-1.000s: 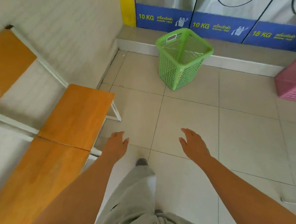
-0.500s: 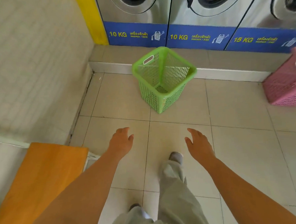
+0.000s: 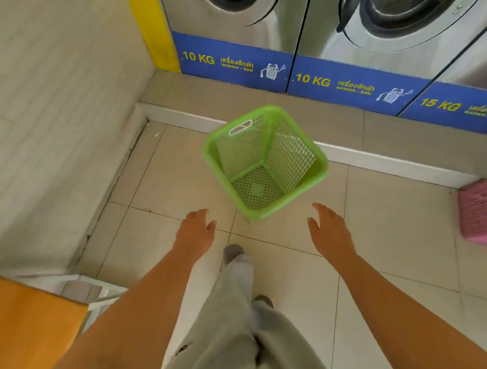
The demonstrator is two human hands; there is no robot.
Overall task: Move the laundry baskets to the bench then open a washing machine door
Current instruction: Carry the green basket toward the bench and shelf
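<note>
An empty green laundry basket [image 3: 265, 160] stands upright on the tiled floor, just in front of my hands. My left hand [image 3: 195, 229] hangs open below and left of its near corner. My right hand [image 3: 328, 229] is open to the right of that corner. Neither touches the basket. A pink laundry basket [image 3: 485, 211] shows partly at the right edge. The orange wooden bench [image 3: 27, 331] is at the bottom left. Washing machines [image 3: 245, 17] with shut round doors line the back on a raised step.
A tiled wall [image 3: 53, 123] closes the left side, with a yellow strip in the corner. A low tiled step [image 3: 332, 117] runs under the machines. My grey trouser leg and shoe [image 3: 231, 252] are between my arms.
I have stepped forward; the green basket is now much closer to both hands. The bench has slid out to the bottom left, and the washer doors fill more of the top.
</note>
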